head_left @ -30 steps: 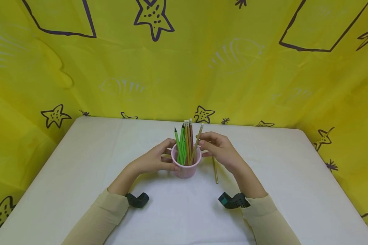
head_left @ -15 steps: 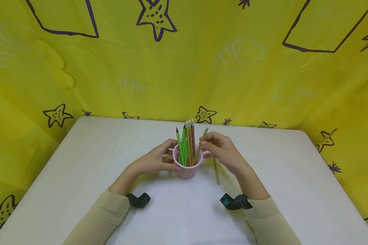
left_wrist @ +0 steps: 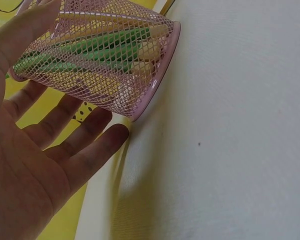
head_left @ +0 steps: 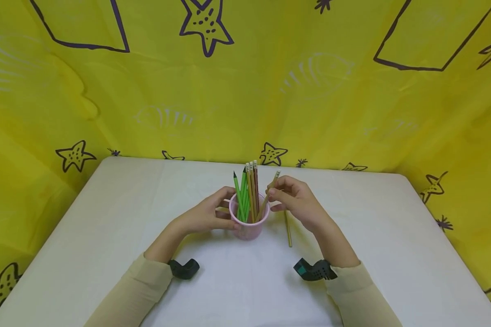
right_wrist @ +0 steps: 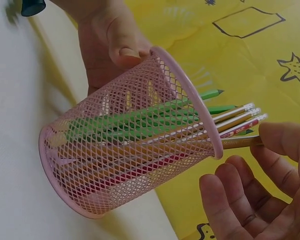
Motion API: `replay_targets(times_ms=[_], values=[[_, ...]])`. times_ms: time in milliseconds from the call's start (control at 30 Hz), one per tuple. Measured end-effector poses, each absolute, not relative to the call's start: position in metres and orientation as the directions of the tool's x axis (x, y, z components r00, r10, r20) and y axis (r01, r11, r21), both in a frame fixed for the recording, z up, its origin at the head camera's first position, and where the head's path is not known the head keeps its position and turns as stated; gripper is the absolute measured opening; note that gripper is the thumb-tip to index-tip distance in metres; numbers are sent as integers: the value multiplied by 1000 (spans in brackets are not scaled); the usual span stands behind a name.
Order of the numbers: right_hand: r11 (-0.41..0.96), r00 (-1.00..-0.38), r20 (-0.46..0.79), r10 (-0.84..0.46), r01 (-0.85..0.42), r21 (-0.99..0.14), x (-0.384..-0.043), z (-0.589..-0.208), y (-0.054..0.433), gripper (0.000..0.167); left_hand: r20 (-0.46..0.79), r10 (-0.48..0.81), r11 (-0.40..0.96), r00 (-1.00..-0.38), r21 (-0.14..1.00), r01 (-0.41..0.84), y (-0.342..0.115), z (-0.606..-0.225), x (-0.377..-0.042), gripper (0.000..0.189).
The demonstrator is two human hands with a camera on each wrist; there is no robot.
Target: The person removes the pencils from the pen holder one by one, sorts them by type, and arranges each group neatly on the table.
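Note:
A pink mesh pencil cup (head_left: 247, 232) stands upright on the table. My left hand (head_left: 204, 214) holds its left side, thumb at the front near the rim and fingers spread behind. In the cup are several green pencils (head_left: 241, 202) with dark points up, and gold and dark red pencils (right_wrist: 242, 120) with white eraser ends up. My right hand (head_left: 295, 200) pinches a gold pencil (head_left: 263, 209) between thumb and index finger at the cup's right rim. This pencil leans right, its lower end inside the cup. The right hand's other fingers (right_wrist: 230, 187) are loosely bent beside the mesh.
Another gold pencil (head_left: 288, 231) lies on the white tablecloth (head_left: 245, 290), partly behind my right hand. A yellow curtain with starfish drawings (head_left: 206, 27) hangs behind the table. Dark wrist cameras (head_left: 314, 269) sit at both cuffs.
The pinched gold pencil has tilted further to the right, away from the other pencils, with my right hand shifting slightly right. My left hand keeps its hold on the cup.

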State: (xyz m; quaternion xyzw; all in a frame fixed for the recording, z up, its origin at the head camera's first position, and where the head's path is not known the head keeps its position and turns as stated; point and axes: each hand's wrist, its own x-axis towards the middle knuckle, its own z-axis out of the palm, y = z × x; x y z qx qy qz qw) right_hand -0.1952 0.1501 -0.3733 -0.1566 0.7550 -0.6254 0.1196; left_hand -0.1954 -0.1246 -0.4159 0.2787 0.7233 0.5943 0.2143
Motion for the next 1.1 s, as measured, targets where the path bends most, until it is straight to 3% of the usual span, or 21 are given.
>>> replay_targets(times_ms=[1100], values=[[86, -930, 88, -358, -127, -988, -191, -356, 160, 11, 34, 665, 132, -746, 978, 163, -126, -414, -194, 71]])
